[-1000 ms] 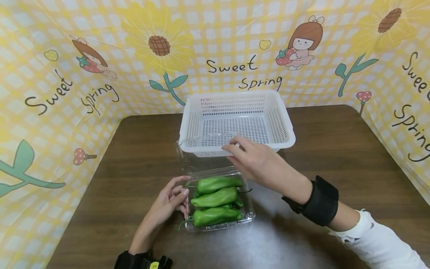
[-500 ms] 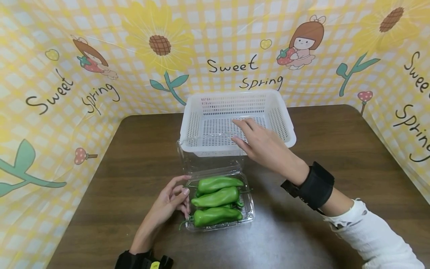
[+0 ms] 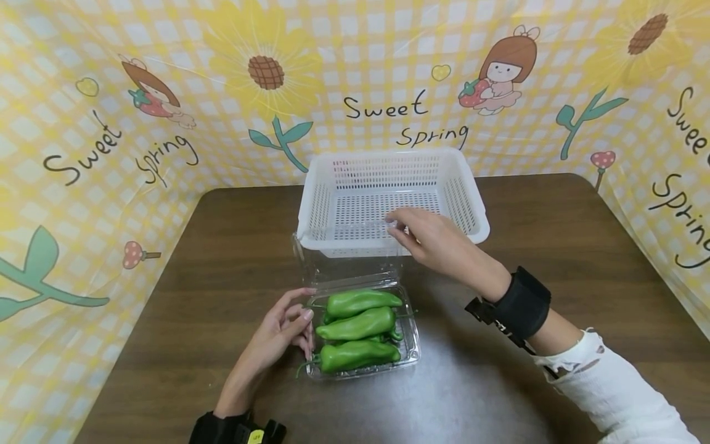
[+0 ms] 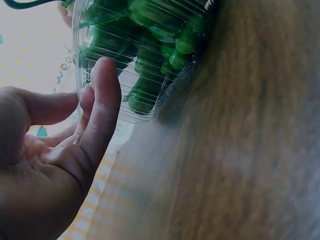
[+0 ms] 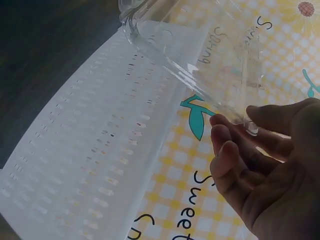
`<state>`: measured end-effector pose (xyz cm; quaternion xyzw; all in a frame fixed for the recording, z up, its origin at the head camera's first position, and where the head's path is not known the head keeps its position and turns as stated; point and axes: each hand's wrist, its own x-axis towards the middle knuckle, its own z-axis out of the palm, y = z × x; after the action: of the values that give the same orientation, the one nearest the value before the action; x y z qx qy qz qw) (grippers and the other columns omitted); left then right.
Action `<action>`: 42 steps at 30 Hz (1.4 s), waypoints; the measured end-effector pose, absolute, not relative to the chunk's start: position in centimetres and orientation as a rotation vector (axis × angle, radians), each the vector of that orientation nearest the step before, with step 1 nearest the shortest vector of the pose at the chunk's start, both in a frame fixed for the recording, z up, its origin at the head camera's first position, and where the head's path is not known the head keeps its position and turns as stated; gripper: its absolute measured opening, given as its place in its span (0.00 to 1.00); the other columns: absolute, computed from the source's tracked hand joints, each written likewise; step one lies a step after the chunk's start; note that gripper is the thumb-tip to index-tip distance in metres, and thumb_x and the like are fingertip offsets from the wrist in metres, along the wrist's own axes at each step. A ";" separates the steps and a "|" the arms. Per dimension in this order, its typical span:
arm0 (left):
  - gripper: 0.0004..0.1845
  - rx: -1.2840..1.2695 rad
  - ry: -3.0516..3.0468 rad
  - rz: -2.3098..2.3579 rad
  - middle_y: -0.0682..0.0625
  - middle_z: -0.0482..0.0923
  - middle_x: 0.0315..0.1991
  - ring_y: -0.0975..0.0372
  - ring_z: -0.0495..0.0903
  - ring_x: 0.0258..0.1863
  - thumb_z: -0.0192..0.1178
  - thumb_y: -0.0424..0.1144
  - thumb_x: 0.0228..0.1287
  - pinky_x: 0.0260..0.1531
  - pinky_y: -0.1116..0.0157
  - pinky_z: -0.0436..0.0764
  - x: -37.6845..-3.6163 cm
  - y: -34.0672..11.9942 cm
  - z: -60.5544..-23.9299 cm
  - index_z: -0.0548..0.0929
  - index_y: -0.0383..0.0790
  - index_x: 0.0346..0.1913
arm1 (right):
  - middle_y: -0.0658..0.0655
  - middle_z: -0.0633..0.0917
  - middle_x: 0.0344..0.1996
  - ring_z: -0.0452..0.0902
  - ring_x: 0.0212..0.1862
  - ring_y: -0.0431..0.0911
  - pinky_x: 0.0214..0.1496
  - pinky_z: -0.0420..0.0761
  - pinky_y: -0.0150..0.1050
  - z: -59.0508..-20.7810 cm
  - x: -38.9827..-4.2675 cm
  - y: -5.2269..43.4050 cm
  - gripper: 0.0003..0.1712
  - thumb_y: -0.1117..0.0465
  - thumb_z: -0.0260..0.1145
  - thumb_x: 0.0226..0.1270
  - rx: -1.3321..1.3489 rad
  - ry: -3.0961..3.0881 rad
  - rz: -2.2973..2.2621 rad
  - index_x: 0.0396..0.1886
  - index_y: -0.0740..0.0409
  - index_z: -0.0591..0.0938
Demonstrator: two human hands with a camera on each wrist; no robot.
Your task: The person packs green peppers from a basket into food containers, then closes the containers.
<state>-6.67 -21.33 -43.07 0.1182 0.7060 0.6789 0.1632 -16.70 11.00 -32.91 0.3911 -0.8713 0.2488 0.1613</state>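
Note:
A clear plastic clamshell box [image 3: 407,364] lies on the table with its lid [image 3: 349,271] raised at the back. Several green peppers [image 3: 357,324] fill its base, a few stems poking over the sides. At the left side, my left hand [image 3: 277,333] pinches the rim of the box between thumb and fingers; the left wrist view shows the index finger [image 4: 106,90] straight along the ribbed wall. My right hand [image 3: 435,237] is at the lid's far right corner. In the right wrist view its thumb [image 5: 272,114] and fingers pinch that corner of the lid.
Behind the box stands a white perforated basket [image 3: 477,234], partly seen through the lid. The brown wooden table [image 3: 233,259] ends at a yellow checked cloth backdrop [image 3: 355,55]. Black straps with cameras [image 3: 524,308] sit on both wrists.
My right hand moved up and back from near the basket's front rim, its fingers spread, then closed on the lid's corner. My left hand and the peppers stay put.

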 end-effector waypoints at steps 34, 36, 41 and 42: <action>0.31 0.218 1.955 1.888 0.43 0.70 0.34 0.57 0.81 0.22 0.23 0.58 0.79 0.20 0.51 0.84 -6.1 -20.7 -41.6 0.45 0.39 0.72 | 0.43 0.80 0.42 0.73 0.43 0.35 0.43 0.75 0.30 -34.7 -9.6 13.0 0.09 0.61 0.59 0.75 1.151 -2.445 1.007 0.47 0.50 0.84; 0.34 0.175 1.977 1.845 0.42 0.70 0.33 0.57 0.81 0.22 0.21 0.60 0.78 0.21 0.53 0.85 -5.9 -20.6 -41.0 0.41 0.39 0.74 | 0.44 0.80 0.46 0.73 0.49 0.37 0.50 0.76 0.32 -35.0 -8.9 13.1 0.10 0.62 0.61 0.73 1.168 -2.444 1.053 0.49 0.51 0.84; 0.33 0.065 2.088 1.756 0.39 0.75 0.35 0.55 0.82 0.24 0.26 0.59 0.80 0.24 0.57 0.85 -4.8 -20.2 -39.9 0.41 0.42 0.76 | 0.45 0.78 0.52 0.70 0.58 0.39 0.59 0.75 0.38 -36.2 -7.4 13.3 0.16 0.58 0.67 0.69 1.128 -2.503 1.130 0.56 0.47 0.80; 0.32 0.047 2.108 1.742 0.38 0.75 0.36 0.55 0.83 0.25 0.29 0.57 0.80 0.25 0.58 0.85 -4.5 -20.3 -39.9 0.42 0.43 0.76 | 0.45 0.78 0.52 0.70 0.58 0.39 0.59 0.75 0.39 -36.4 -7.1 13.4 0.18 0.58 0.68 0.68 1.114 -2.520 1.141 0.56 0.46 0.80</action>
<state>-4.55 -20.27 -39.86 0.0169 0.7550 0.6237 0.2019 -7.12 13.41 -36.43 0.3722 -0.8423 0.3815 0.0796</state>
